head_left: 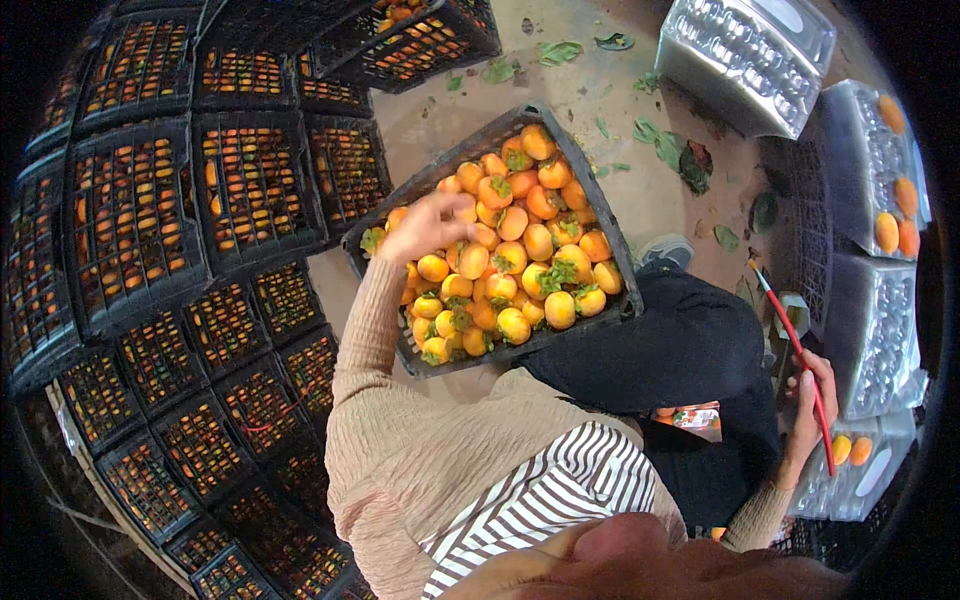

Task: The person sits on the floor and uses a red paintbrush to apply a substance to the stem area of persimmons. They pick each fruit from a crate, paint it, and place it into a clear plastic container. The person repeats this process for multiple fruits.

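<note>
Filling a black crate [584, 168] before the person, orange persimmons [538, 243] lie under the left hand [430, 228], whose blurred fingers bend; whether they grip one, I cannot tell. The right hand [812, 402] grips a thin red stick [786, 322] near clear plastic trays [868, 335]. Fruit-filled crates [252, 180] stand leftward.

Orange persimmons [512, 223] fill a crate [617, 309], red brush [795, 345] slanting.

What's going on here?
A seated person's left hand is at the orange persimmons in a black crate; whether it grips one is unclear. The right hand holds a thin red stick, possibly a brush. More filled crates stand at left, stacks of clear trays at right.
</note>
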The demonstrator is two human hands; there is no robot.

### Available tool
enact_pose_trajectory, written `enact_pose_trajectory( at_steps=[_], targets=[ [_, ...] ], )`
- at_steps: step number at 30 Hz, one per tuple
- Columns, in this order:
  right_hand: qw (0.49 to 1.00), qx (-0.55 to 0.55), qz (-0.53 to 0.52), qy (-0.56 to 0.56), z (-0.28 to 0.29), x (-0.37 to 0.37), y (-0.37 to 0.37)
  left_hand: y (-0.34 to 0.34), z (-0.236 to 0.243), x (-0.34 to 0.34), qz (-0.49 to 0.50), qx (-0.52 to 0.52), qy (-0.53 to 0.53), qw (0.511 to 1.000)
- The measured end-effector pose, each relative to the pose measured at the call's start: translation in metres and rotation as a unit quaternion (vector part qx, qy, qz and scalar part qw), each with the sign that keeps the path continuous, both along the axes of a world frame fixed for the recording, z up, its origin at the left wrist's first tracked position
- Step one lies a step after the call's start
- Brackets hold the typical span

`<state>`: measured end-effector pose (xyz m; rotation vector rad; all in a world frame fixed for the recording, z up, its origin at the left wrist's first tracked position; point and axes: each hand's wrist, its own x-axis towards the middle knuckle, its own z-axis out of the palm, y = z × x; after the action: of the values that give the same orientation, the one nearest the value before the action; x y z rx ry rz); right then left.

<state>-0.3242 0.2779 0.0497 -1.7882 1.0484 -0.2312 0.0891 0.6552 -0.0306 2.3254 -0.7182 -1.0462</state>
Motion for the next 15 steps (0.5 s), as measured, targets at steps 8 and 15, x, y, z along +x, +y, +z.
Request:
enact_pose_trajectory(
  at_steps=[8,15],
  targets=[
    [0.994,-0.012,0.034,-0.108,0.013,-0.013,0.014,0.026,-0.019,-0.057,-0.044,-0.020,-0.043,0.998],
    [0.984,-0.017,0.082,-0.155,0.034,-0.008,0.043,-0.085,0.000,-0.082,0.123,-0.396,0.247,0.876]
  ],
)
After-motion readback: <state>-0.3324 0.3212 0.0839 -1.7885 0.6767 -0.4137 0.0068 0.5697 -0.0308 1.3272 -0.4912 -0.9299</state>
